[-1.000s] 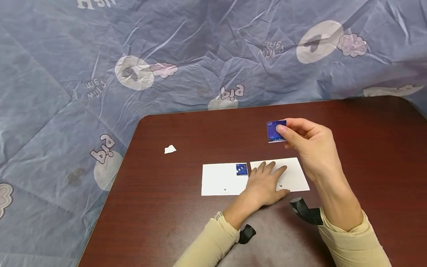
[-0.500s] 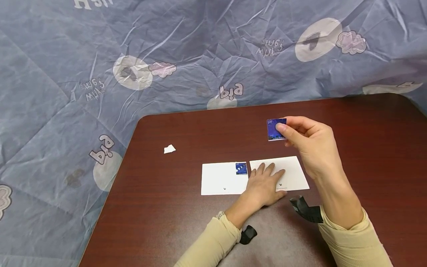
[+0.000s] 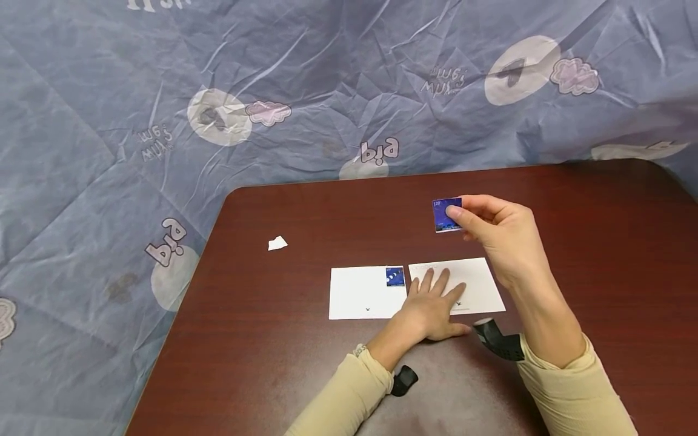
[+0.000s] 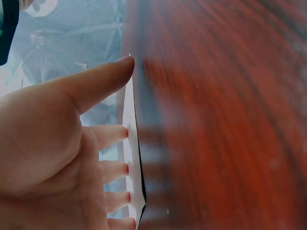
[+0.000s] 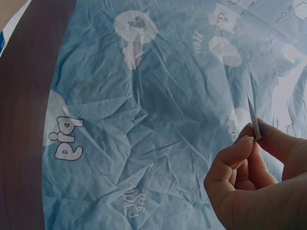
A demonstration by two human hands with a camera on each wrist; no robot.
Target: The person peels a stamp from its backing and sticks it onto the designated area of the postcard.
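Observation:
My right hand [image 3: 504, 242] pinches a blue postage stamp [image 3: 440, 223] between thumb and fingers, raised above the table beyond the cards. Edge-on, the same stamp [image 5: 253, 117] looks like a thin sliver in the right wrist view. With fingers spread, my left hand [image 3: 429, 312] rests on the right-hand white card [image 3: 480, 283], which bears a small dark bird mark. In the left wrist view its fingertips meet the card [image 4: 135, 167]. Just left lies a second white card [image 3: 354, 292], with another blue stamp [image 3: 395, 277] at its upper right corner.
A small torn scrap of white paper [image 3: 277, 243] lies at the left on the dark red-brown table [image 3: 245, 351]. Behind the table's far edge hangs a creased blue-grey printed cloth [image 3: 316, 72]. Black camera mounts [image 3: 497, 340] stick out from both sleeves.
My right hand, still pinching the stamp, has shifted slightly left. My left hand stays on the card, its fingers spread a little wider.

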